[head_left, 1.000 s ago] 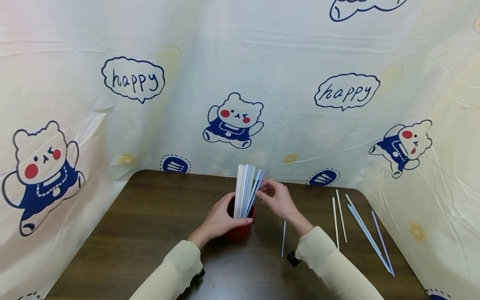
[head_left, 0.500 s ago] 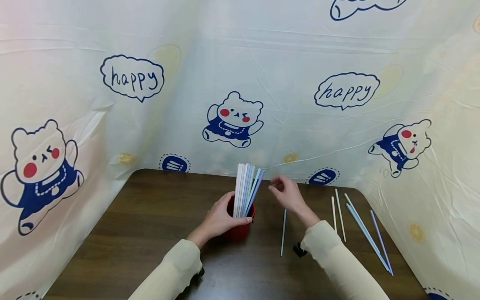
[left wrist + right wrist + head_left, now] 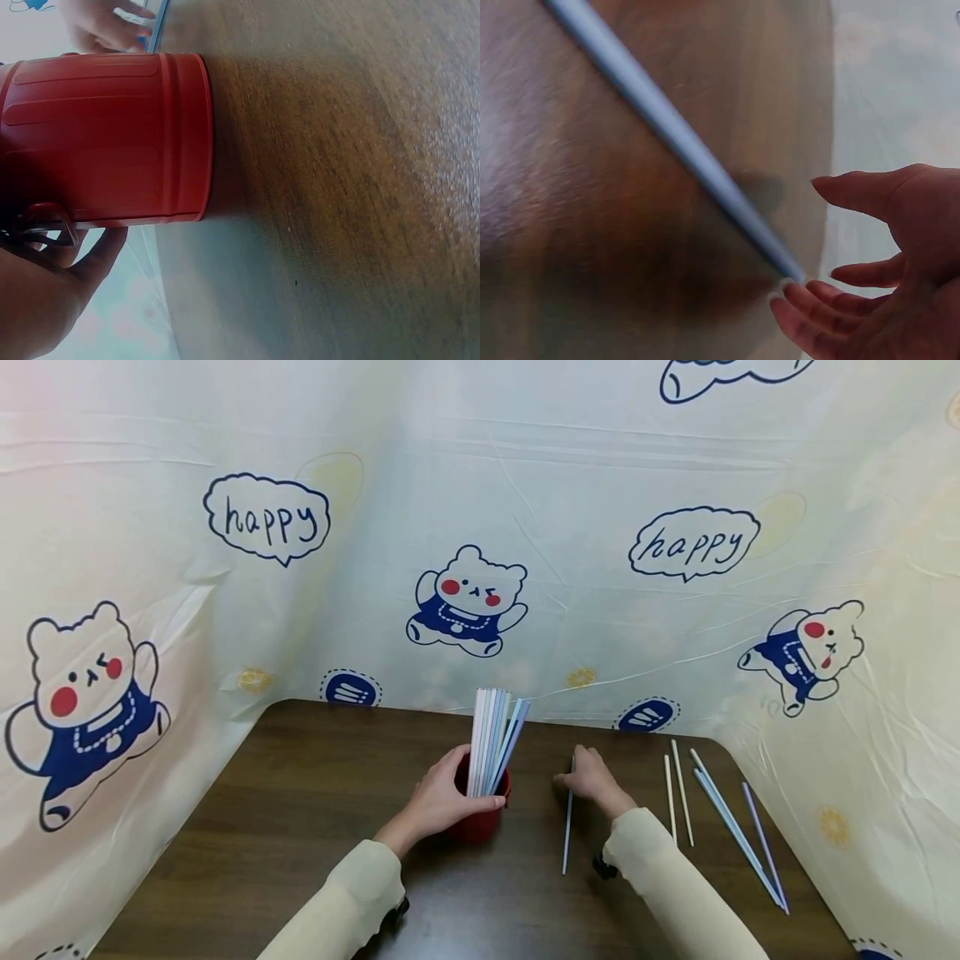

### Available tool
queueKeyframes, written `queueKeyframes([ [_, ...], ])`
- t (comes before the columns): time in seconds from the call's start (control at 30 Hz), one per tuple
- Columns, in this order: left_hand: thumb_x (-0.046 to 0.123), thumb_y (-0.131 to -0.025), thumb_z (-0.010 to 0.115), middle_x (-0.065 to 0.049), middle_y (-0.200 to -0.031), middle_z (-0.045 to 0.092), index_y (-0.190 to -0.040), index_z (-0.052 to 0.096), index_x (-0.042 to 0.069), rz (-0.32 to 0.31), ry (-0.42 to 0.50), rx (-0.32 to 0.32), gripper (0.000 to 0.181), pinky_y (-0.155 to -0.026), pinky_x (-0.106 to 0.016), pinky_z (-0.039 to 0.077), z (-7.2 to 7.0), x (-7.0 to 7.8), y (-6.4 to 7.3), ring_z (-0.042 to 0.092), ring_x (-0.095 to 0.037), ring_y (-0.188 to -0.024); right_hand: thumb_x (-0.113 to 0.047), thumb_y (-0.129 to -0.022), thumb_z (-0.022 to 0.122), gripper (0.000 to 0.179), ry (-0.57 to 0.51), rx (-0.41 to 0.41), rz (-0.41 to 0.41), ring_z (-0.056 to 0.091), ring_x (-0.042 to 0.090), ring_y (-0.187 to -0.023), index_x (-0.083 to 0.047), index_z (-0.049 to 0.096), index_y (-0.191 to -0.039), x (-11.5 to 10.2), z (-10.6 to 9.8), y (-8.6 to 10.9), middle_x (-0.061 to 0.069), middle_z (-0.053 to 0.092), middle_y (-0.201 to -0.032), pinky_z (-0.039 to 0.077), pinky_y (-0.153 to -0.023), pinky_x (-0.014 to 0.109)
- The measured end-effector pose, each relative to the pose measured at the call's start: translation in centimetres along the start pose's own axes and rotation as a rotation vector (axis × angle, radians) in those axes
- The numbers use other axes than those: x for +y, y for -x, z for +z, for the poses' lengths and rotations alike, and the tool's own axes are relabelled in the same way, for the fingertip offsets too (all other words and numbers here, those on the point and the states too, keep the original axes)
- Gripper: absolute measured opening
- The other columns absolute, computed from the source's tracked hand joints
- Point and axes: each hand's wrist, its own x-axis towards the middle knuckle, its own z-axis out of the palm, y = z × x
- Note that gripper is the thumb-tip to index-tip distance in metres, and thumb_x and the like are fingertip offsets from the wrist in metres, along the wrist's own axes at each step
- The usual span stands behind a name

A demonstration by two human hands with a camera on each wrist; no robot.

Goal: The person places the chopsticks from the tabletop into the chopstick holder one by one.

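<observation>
In the head view, a red metal pail [image 3: 476, 829] stands at the table's middle with a bundle of long thin sticks [image 3: 489, 735], white, pale blue and violet, upright in it. My left hand [image 3: 441, 795] grips the pail near its rim, thumb across the near side. The pail's ribbed wall [image 3: 97, 142] and side loop show in the left wrist view. To the right, my right hand [image 3: 592, 777] is over the far end of a single blue stick [image 3: 567, 835] on the table. In the right wrist view, its thumb is apart and its fingertips are by the stick's end [image 3: 780, 259].
Farther right on the brown table [image 3: 300, 827] lie two cream sticks [image 3: 678, 789], pale blue sticks [image 3: 735, 831] and a violet stick [image 3: 765, 847]. A printed cloth [image 3: 570, 485] hangs behind the table and along both sides.
My right hand has left the bundle, moved right, then down and nearer to the lone blue stick. My left hand stays on the pail.
</observation>
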Motion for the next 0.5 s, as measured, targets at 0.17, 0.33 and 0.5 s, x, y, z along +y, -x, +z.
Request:
queueKeyframes([
  [0.17, 0.058, -0.073, 0.087, 0.005, -0.145, 0.053, -0.149, 0.044, 0.03, -0.001, -0.005, -0.004, 0.092, -0.105, -0.058, 0.047, 0.1, 0.1, 0.0, 0.057, -0.02, -0.124, -0.012, -0.085, 0.079, 0.034, 0.02, 0.024, -0.004, 0.06, 0.039, -0.099, 0.008, 0.058, -0.103, 0.9, 0.6, -0.2, 0.024, 0.061, -0.1, 0.051, -0.089, 0.052],
  [0.33, 0.056, -0.074, 0.087, 0.005, -0.146, 0.053, -0.149, 0.044, 0.031, -0.003, 0.008, -0.002, 0.09, -0.105, -0.059, 0.047, 0.0, 0.2, -0.1, 0.057, -0.021, -0.124, 0.001, -0.082, 0.068, 0.012, 0.005, 0.035, 0.039, 0.058, 0.03, -0.074, 0.003, 0.057, -0.089, 0.8, 0.0, -0.2, 0.016, 0.059, -0.082, 0.053, -0.068, 0.043],
  [0.5, 0.056, -0.074, 0.088, 0.006, -0.146, 0.052, -0.149, 0.043, 0.032, 0.001, 0.013, -0.003, 0.09, -0.105, -0.058, 0.047, 0.0, 0.1, -0.1, 0.057, -0.02, -0.125, 0.006, -0.08, 0.06, 0.005, -0.022, -0.031, 0.107, 0.06, 0.024, -0.061, 0.002, 0.059, -0.082, 0.8, -0.6, 0.1, 0.014, 0.06, -0.076, 0.053, -0.055, 0.035],
])
